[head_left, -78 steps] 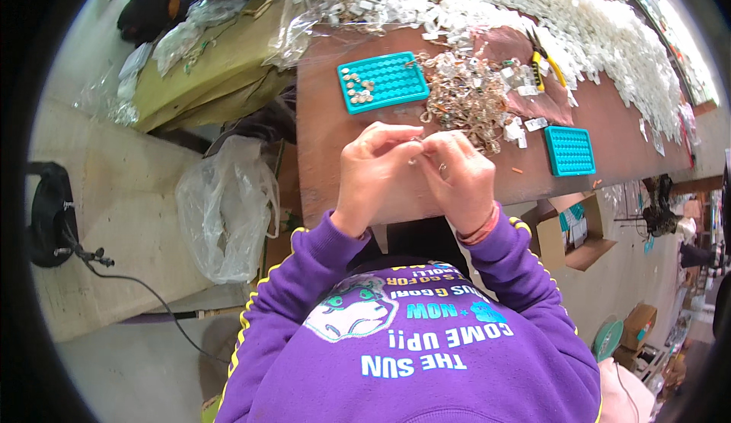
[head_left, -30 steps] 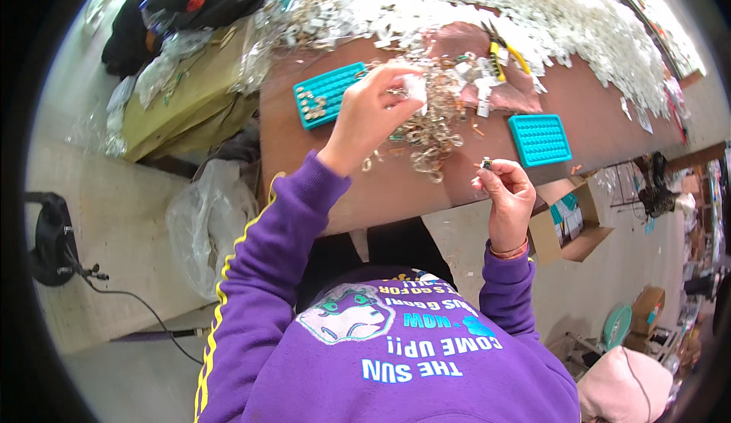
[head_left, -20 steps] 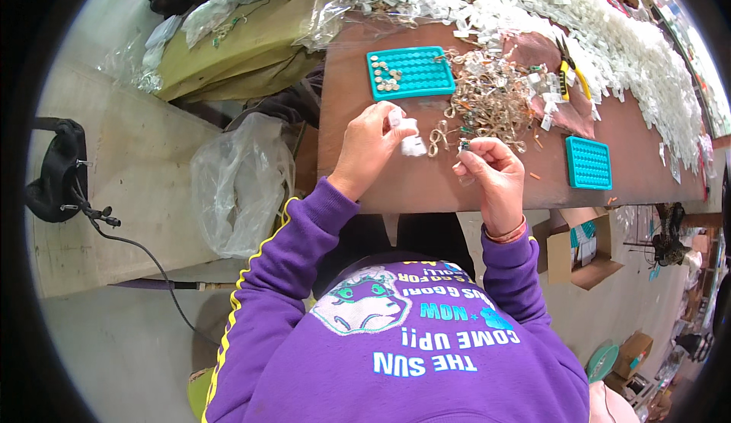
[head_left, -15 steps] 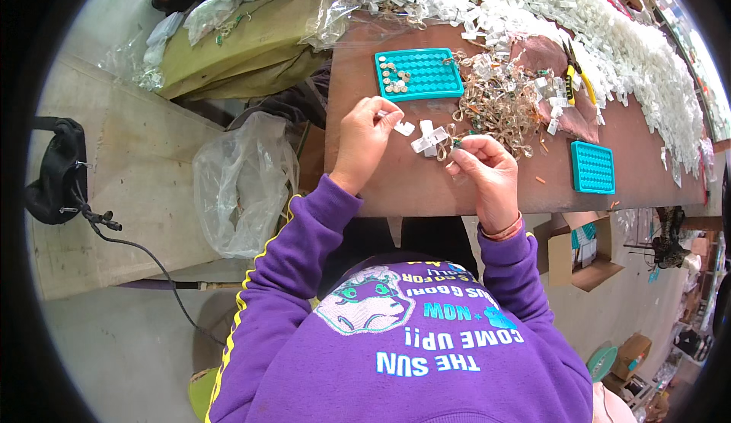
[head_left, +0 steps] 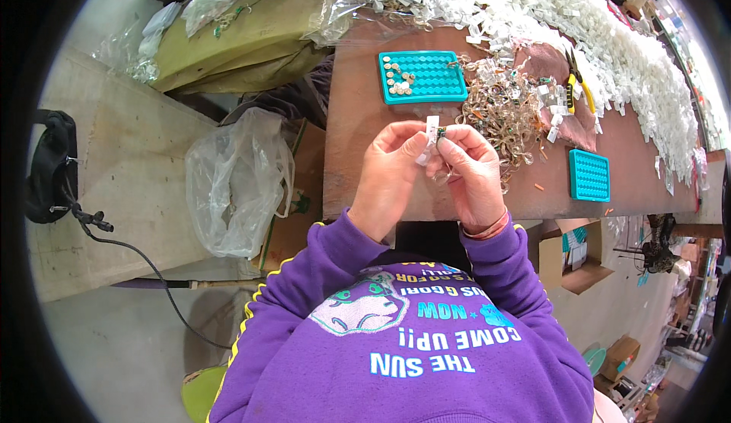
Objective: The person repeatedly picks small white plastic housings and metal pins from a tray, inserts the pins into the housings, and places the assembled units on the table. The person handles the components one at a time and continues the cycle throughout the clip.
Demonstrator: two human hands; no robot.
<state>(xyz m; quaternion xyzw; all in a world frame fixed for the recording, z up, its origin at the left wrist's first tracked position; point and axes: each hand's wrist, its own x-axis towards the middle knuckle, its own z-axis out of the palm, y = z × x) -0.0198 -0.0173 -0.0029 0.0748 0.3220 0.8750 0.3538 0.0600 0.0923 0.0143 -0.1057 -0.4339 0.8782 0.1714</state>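
Near the table's front edge, my left hand (head_left: 393,170) and my right hand (head_left: 474,172) meet with their fingertips almost touching. A small white plastic piece (head_left: 432,127) stands upright in the pinch of my left thumb and fingers. Against it, my right thumb and forefinger pinch a small dark-green part (head_left: 441,131) that looks like a tiny circuit board with a thin wire. The fingers hide how the two pieces meet. Right of my hands lies a tangled heap of beige wires (head_left: 499,107) with small parts. Beyond them sits a teal tray (head_left: 430,80) with several round pale pieces in its left side.
A second teal tray (head_left: 590,175) lies near the right front edge. Yellow-handled pliers (head_left: 571,92) rest on a pinkish cloth (head_left: 582,124). A large pile of white plastic pieces (head_left: 579,27) covers the far side. A clear plastic bag (head_left: 232,179) hangs left of the table.
My left hand has moved right and my right hand slightly left, bringing the white piece and the green part together. The white pieces that lay between my hands are no longer plainly seen there.
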